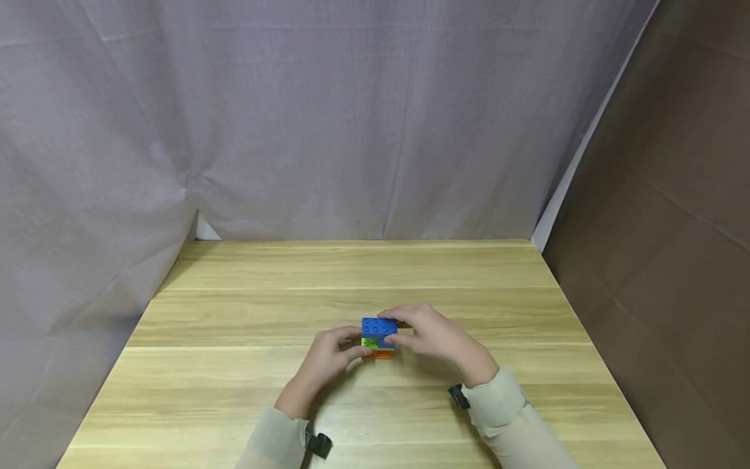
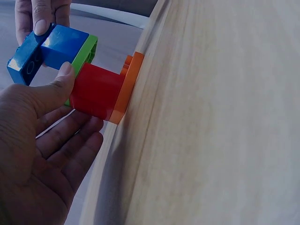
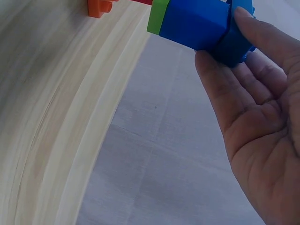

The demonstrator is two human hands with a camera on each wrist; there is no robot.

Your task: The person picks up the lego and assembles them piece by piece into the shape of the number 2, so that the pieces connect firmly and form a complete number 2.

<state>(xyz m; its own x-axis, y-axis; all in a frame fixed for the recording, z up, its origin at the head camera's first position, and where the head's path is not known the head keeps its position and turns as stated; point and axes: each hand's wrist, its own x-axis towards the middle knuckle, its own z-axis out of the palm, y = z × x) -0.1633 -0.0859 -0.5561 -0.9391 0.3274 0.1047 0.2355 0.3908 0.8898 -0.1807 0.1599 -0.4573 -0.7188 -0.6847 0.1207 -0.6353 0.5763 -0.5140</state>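
A small tower of toy building bricks stands on the table in front of me. From the bottom it has a flat orange brick (image 2: 126, 91), a red brick (image 2: 97, 90), a thin green brick (image 2: 86, 52) and a blue brick (image 2: 64, 43). On top lies a longer blue brick (image 1: 374, 326), its studs facing up. My left hand (image 1: 328, 358) holds the tower low down, its thumb against the red and green bricks. My right hand (image 1: 436, 339) pinches the top blue brick between thumb and fingers. In the left wrist view that brick overhangs the blue one below it.
The wooden table (image 1: 234, 312) spreads around the tower on every side. A grey cloth (image 1: 328, 130) hangs behind the far edge and on the left. A brown panel (image 1: 662, 228) borders the right side. Small black devices (image 1: 319, 445) sit at both wrists.
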